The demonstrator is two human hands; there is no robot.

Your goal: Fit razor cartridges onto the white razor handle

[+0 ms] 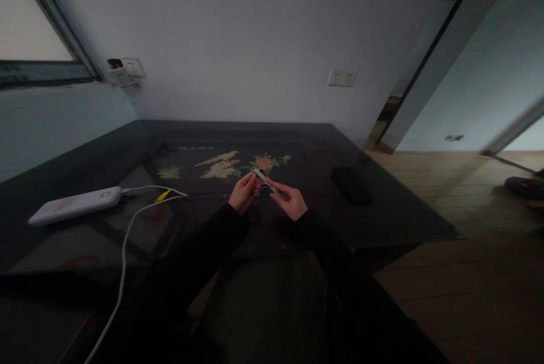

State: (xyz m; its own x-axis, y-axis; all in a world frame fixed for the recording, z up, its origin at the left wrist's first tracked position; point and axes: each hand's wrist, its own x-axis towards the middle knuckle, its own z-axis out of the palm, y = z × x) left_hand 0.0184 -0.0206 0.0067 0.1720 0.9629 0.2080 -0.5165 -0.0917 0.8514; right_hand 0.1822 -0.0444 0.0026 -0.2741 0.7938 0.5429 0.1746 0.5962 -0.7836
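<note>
Both hands meet above the middle of the dark table. My right hand point(291, 200) is closed on the lower right end of a slim, light grey, stick-like object point(266, 179), its exact kind too small to make out. The object slants up to the left. At its upper left end are the fingers of my left hand point(245, 191), pinched together. Whether they also grip the object or something small beside it is not clear. A small shiny part shows under the object, between the hands.
A white power bank point(79, 205) lies on the table's left side, with a white cable point(126, 239) bearing a yellow tag point(163, 195). A black phone-like slab point(352, 185) lies at right. Bird-and-flower decoration marks the dark tabletop point(314, 143). A wall with sockets point(342, 77) stands behind.
</note>
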